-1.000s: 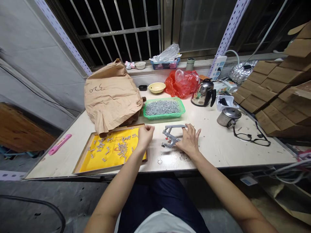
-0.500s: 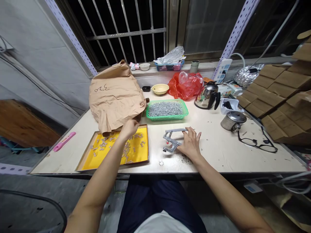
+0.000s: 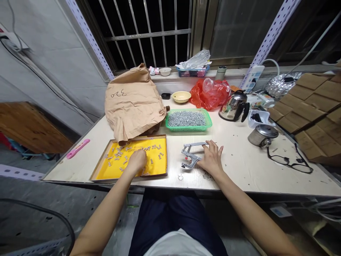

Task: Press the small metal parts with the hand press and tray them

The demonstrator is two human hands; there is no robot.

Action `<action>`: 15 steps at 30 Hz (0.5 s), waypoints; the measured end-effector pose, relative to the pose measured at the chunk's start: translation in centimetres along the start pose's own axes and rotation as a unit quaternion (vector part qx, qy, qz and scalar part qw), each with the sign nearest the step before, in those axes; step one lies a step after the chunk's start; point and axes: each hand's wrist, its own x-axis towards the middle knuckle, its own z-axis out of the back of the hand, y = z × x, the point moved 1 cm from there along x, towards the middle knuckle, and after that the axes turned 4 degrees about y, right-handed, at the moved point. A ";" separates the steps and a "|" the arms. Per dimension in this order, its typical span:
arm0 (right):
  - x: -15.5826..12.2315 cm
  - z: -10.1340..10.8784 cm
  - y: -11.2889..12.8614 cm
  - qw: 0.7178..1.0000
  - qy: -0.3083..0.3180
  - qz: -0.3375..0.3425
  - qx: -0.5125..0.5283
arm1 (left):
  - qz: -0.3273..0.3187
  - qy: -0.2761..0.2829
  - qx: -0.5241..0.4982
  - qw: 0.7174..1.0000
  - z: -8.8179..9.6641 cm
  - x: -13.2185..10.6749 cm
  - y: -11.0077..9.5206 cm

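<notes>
My left hand is down in a shallow yellow-lined box tray, its fingers curled among small silvery metal pieces. Whatever those fingers hold is hidden. My right hand grips the handles of a grey metal hand plier with a spring between its arms, which lies on its side on the table. Behind the two hands stands a green plastic basket full of small shiny metal parts. A big brown paper bag marked "320" leans over the tray's back edge.
A pink strip-like tool lies left of the tray. To the right are a kettle, a lidded metal pot, eyeglasses and stacked cardboard. A red plastic bag and a yellow bowl sit at the back.
My left hand has moved from beside the paper bag's lower edge down toward me, into the tray. My right hand keeps its hold on the plier. The view has shifted slightly.
</notes>
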 end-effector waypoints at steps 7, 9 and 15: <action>0.0 -0.1 0.0 1.000 -0.018 0.006 0.003 | 0.048 -0.071 -0.211 0.974 0.7 0.2 0.1; -0.1 -0.2 0.1 1.000 -0.024 0.011 0.004 | 0.035 -0.091 -0.360 0.928 0.5 -0.6 -1.3; -0.2 0.0 0.4 0.999 -0.035 0.024 -0.006 | -0.036 0.039 -0.679 0.732 -1.7 -2.9 -10.1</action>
